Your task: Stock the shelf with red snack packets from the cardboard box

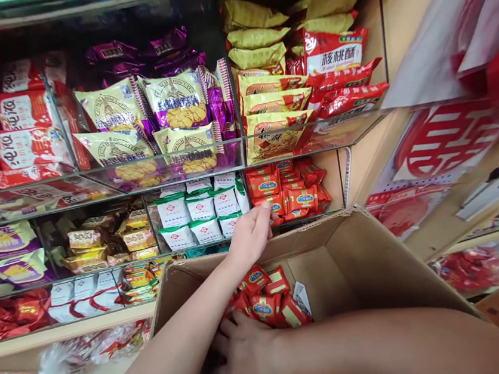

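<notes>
My left hand (251, 236) reaches over the cardboard box (352, 259) to a lower shelf compartment. Its fingers are curled closed at the front of the small red snack packets (295, 197) there; whether one is in its grasp is hidden. Down inside the box, my right hand (245, 352) lies over loose red packets (265, 305) of the same look, fingers apart and touching them. A white slip of paper (301, 298) sticks up beside the packets in the box.
White-and-green packets (202, 210) fill the compartment left of the red ones. Above, a clear shelf lip (170, 167) fronts purple-and-cream biscuit packets (177, 102) and walnut cookie bags (337, 51). Red-and-white decorations (446, 140) hang at the right. Bagged goods (92, 352) lie below the shelves.
</notes>
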`<state>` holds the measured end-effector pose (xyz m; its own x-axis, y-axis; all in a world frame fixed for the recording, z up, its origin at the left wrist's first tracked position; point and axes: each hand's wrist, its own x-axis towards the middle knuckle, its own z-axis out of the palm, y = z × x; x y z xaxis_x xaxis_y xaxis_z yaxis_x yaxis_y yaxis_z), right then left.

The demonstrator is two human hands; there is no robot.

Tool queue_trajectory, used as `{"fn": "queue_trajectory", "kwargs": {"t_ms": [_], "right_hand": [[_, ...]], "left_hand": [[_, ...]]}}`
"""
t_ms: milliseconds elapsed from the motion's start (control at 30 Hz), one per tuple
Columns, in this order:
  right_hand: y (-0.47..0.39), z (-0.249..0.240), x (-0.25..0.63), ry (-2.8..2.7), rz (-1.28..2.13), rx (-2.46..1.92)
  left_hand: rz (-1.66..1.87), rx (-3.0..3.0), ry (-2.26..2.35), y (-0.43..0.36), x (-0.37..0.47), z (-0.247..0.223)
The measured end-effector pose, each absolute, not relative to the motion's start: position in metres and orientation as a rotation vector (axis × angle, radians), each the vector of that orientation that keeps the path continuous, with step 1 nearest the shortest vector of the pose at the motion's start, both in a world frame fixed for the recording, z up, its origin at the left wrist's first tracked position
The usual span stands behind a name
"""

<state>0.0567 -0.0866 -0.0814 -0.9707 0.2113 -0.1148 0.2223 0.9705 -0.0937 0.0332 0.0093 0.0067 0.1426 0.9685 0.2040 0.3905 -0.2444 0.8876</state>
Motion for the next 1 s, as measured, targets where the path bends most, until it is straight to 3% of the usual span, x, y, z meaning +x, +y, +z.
{"fn": "queue_trajectory", "kwargs": {"t_ms": [400,500,633,800,1000], "right_hand": [[-0.066,-0.048,0.123,3.202,-0.227,0.389],[-0.053,-0.014,0.152,3.444,-0.25,0.553],[-0.023,0.023,0.178,3.722,-0.163,1.079],[0.004,0.016,0.18,3.678,-0.136,1.508],[0.003,0.009,0.185,3.726,-0.483,1.291]], "left_hand": [[1.045,1.606,1.253,0.013,0.029,0.011],[1.018,1.495,1.157,0.017,0.024,0.013],[0.993,1.352,0.973,0.019,0.022,0.015],[0.965,1.477,1.029,0.017,0.026,0.016],[1.047,1.47,0.879,0.018,0.018,0.017]]}}
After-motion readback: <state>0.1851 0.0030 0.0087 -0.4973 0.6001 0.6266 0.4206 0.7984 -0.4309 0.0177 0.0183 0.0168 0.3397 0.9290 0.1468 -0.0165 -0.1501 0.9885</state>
